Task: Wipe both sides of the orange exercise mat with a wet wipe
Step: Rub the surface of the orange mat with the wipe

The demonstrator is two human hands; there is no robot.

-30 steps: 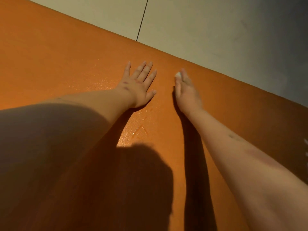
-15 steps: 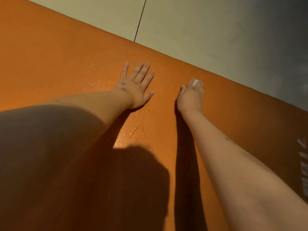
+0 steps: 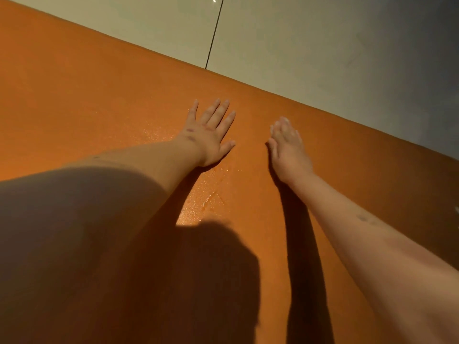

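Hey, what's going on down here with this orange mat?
A person is leaning over an orange exercise mat laid on a tiled floor. The left hand lies flat on the mat, fingers spread. The right hand presses down beside it, with a pale scrap at its fingertips, probably the wet wipe. A wet sheen on the mat suggests wiping is under way.

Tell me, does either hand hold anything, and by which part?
The left hand holds nothing, flat on the mat. The right hand seems to press a wipe under its fingertips; only a white sliver shows.
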